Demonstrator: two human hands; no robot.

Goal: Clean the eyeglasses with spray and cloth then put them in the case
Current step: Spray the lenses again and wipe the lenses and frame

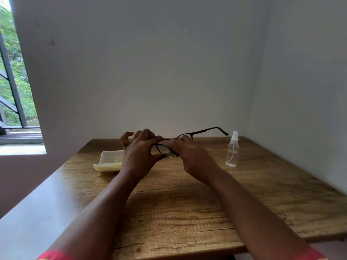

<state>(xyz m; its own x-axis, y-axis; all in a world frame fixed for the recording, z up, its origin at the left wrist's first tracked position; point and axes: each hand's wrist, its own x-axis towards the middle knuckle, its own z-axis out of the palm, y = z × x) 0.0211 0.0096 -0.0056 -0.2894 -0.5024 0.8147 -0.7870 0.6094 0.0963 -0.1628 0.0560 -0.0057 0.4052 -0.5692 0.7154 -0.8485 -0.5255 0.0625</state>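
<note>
Hovering above the table (pixel 187 212), both hands' grips clamp the eyeglasses (pixel 204 131): left hand (pixel 139 152), right hand (pixel 193 156).

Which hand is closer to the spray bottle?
Right. The right hand holds the glasses, nearer the spray bottle; the left hand is farther, by the case.

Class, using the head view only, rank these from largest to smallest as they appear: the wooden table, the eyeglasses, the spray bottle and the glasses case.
1. Wooden table, by far.
2. Eyeglasses, widest span, though held nearer the camera and partly hidden by the hands.
3. Glasses case and spray bottle: too alike to rank, and the case is partly hidden.
</note>
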